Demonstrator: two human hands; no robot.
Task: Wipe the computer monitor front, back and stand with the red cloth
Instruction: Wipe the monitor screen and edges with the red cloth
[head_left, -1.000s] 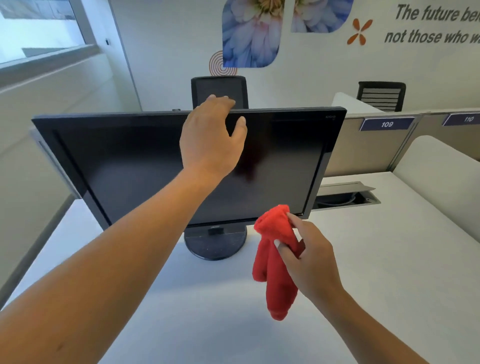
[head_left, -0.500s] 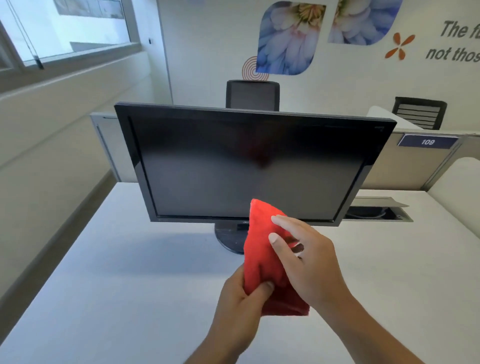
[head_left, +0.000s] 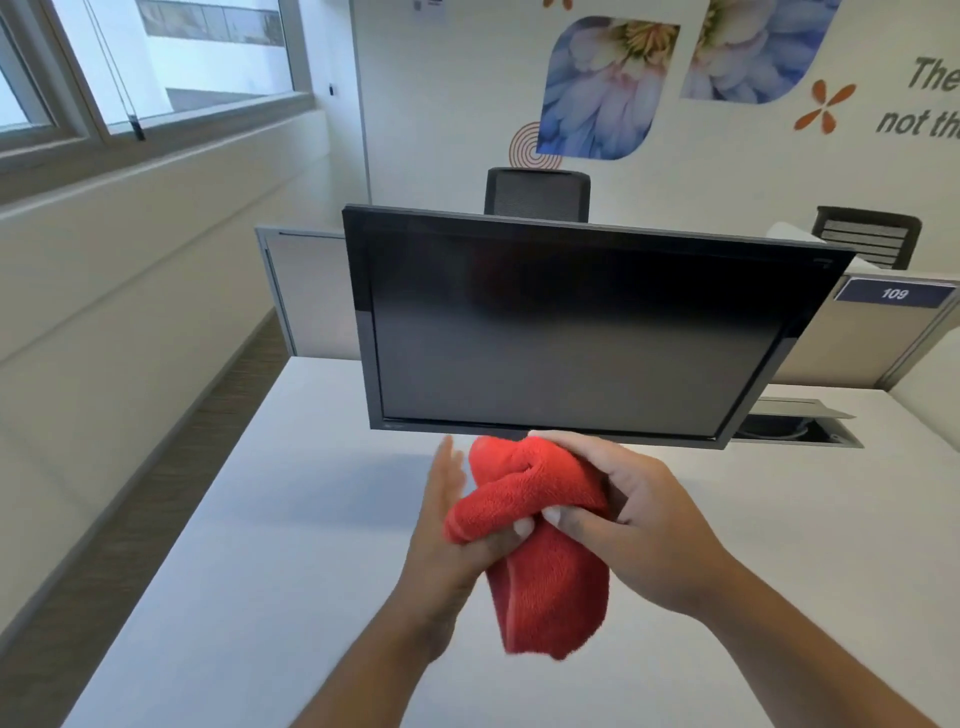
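Both hands grasp the soft red terry cloth (head_left: 540, 561), held in the air just in front of the lower bezel of the black flat-screen computer monitor (head_left: 571, 332), which stands on the white desk (head_left: 260, 519). The right hand (head_left: 644, 530) curls its fingers over the bunched top fold. The left hand (head_left: 452, 525) pins a lower fold with its thumb, its fingers straighter behind. The cloth looks light, limp and grippy, best gathered into a pad in one palm. The screen is probably smooth and fragile, and may rock under pressure, so steadying its top edge seems wise.
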